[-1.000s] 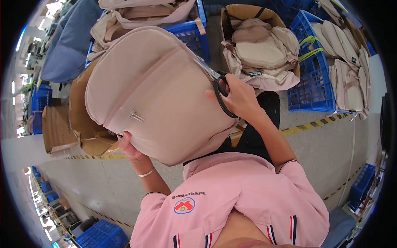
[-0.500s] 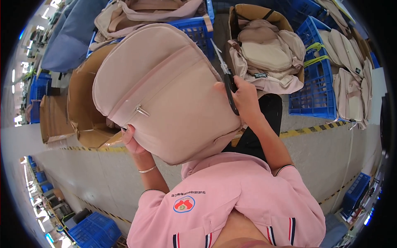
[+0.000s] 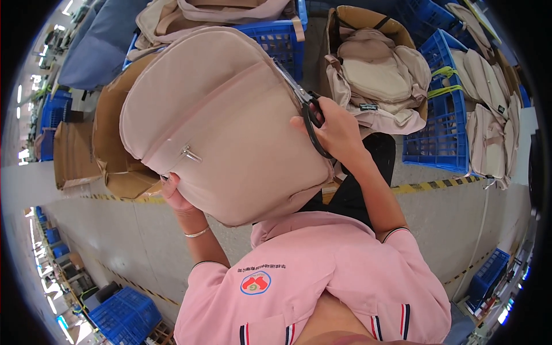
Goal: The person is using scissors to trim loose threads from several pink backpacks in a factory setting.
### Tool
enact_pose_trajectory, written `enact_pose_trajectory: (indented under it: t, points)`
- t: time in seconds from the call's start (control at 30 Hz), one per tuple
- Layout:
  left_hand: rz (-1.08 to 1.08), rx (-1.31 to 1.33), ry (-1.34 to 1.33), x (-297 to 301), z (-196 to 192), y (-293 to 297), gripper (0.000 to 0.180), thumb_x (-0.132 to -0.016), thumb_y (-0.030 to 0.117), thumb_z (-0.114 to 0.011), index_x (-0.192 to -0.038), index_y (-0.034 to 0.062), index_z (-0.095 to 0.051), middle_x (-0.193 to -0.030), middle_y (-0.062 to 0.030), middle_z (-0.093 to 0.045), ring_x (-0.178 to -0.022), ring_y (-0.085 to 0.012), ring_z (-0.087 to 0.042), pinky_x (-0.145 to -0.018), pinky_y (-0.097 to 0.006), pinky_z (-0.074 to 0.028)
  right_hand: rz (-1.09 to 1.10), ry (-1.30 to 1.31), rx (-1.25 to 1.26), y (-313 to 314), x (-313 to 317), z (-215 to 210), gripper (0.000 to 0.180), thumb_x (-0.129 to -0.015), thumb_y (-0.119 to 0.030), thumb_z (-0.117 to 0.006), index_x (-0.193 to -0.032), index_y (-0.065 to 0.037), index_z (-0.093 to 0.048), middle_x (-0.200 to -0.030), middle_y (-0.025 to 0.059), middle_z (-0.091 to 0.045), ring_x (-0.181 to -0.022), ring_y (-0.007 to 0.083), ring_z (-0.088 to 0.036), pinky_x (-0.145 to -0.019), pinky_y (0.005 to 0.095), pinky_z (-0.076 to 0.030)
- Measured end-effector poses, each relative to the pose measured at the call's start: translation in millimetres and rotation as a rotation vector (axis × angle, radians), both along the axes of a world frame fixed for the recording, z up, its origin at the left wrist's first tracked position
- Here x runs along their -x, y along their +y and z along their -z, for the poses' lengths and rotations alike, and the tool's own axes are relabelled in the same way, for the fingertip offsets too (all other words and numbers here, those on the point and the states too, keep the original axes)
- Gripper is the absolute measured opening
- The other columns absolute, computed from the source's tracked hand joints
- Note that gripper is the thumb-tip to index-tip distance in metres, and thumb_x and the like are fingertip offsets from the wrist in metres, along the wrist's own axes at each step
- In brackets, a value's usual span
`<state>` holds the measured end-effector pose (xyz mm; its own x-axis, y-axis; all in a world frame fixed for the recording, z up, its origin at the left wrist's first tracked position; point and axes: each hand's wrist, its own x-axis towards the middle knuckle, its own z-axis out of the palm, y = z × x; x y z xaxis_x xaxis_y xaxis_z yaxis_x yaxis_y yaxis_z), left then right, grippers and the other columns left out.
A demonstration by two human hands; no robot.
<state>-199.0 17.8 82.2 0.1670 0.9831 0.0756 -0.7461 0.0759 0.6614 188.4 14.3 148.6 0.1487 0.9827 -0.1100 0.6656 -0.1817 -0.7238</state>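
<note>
A large pale pink backpack piece point(image 3: 247, 144) with rounded corners and a zip pocket is held up in front of me. My left hand point(image 3: 177, 192) grips its lower left edge, thumb on the front and the other fingers hidden behind. In my right hand point(image 3: 339, 129) is a pair of black-handled scissors point(image 3: 313, 123); the fingers are wrapped round the handles. The blades lie along the piece's right edge, pointing up and away, close to the seam. A metal zip pull point(image 3: 190, 153) shows on the piece's left part.
Beyond stand a cardboard box point(image 3: 123, 123), a blue crate point(image 3: 282, 49) with pink bags on top, and another box of pink bags point(image 3: 382, 72). To the right is a blue crate point(image 3: 437, 141) beside stacked bag pieces. Yellow-black tape point(image 3: 437, 186) marks the grey floor.
The scissors have tilted left, and their blades have come against the right edge of the backpack piece. The piece has shifted slightly left. Both hands keep their holds.
</note>
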Motion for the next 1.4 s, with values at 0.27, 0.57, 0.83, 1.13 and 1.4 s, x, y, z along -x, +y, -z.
enact_pose_trajectory:
  t: [0.27, 0.57, 0.83, 1.13, 1.4]
  points:
    - [0.011, 0.089, -0.045, -17.9, -9.8, 0.7, 0.060, -0.081, 0.008, -0.075, -0.135, -0.0036, -0.050, -0.125, -0.0188, -0.063, -0.112, -0.0339, -0.064, -0.098, -0.050, -0.053, 0.045, 0.003, -0.058, 1.8, -1.7, -1.4, 0.061, -0.078, -0.060, -0.075, -0.082, -0.002, -0.056, -0.066, 0.0090, -0.054, -0.061, 0.0254, -0.054, -0.059, 0.0379, -0.042]
    - [-0.076, 0.087, 0.004, -29.5, -26.6, -8.5, 0.060, -0.081, 0.005, -0.073, -0.136, -0.0020, -0.049, -0.127, -0.0170, -0.062, -0.115, -0.0327, -0.062, -0.101, -0.047, -0.051, -0.028, -0.033, -0.106, 5.6, 4.4, 7.6, 0.050, -0.088, -0.048, -0.069, -0.088, 0.002, -0.060, -0.076, 0.0218, -0.063, -0.075, 0.0426, -0.062, -0.067, 0.0456, -0.049]
    - [-0.545, 0.170, 0.103, -3.9, -80.4, 26.0, 0.051, -0.091, 0.019, -0.069, -0.134, -0.0019, -0.050, -0.123, -0.0159, -0.063, -0.109, -0.0296, -0.063, -0.098, -0.044, -0.052, 0.199, 0.263, -0.251, -12.2, -52.9, 69.6, 0.040, -0.101, -0.042, -0.057, -0.093, -0.003, -0.062, -0.065, -0.0036, -0.047, -0.052, 0.0043, -0.044, -0.045, 0.0230, -0.036]
    - [-1.177, -0.024, 0.270, 172.6, -52.9, 122.4, 0.036, -0.100, 0.021, -0.056, -0.125, -0.0046, -0.054, -0.120, -0.0153, -0.062, -0.110, -0.0304, -0.061, -0.096, -0.046, -0.052, 0.407, 0.349, 0.093, -68.9, -79.9, 103.5, 0.047, -0.096, -0.047, -0.064, -0.078, -0.004, -0.060, -0.058, -0.0022, -0.045, -0.049, 0.0078, -0.044, -0.045, 0.0275, -0.034]
    - [-0.590, 0.236, 0.531, -31.2, 47.7, 118.3, 0.022, -0.100, 0.016, -0.058, -0.112, -0.0007, -0.065, -0.107, -0.0092, -0.069, -0.097, -0.0197, -0.066, -0.090, -0.033, -0.052, 0.411, 0.201, 0.144, -87.1, -81.4, 111.9, 0.052, -0.090, -0.047, -0.070, -0.080, 0.002, -0.057, -0.066, 0.0188, -0.052, -0.060, 0.0236, -0.043, -0.060, 0.0373, -0.043]
